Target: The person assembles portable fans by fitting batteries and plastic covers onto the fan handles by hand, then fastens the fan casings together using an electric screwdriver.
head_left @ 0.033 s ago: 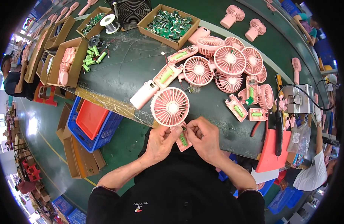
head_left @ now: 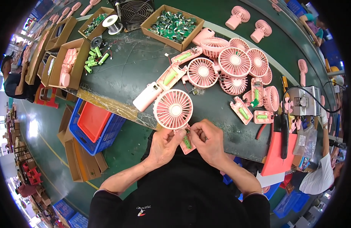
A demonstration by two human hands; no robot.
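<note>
A pink handheld fan [head_left: 174, 109] stands out past the table's near edge, its round grille turned up. Its handle is open and shows a green battery cell [head_left: 187, 142] inside. Closed around the upper handle, my left hand [head_left: 163, 146] holds the fan with its thumb by the open housing. From the other side my right hand [head_left: 207, 141] pinches at the housing's inner edge; whatever its fingertips hold is hidden. Just beyond the grille lie a pink handle shell [head_left: 147, 96] and an open fan housing with a green cell [head_left: 170, 76].
Several pink fans [head_left: 236, 62] pile up at centre right. Cardboard boxes hold green circuit boards [head_left: 173, 24] and pink shells [head_left: 70, 57]. Loose green cells [head_left: 94, 59], a solder wire spool [head_left: 112, 24], red-handled pliers [head_left: 261, 131] and a metal box with a cable [head_left: 305, 100] are on the table.
</note>
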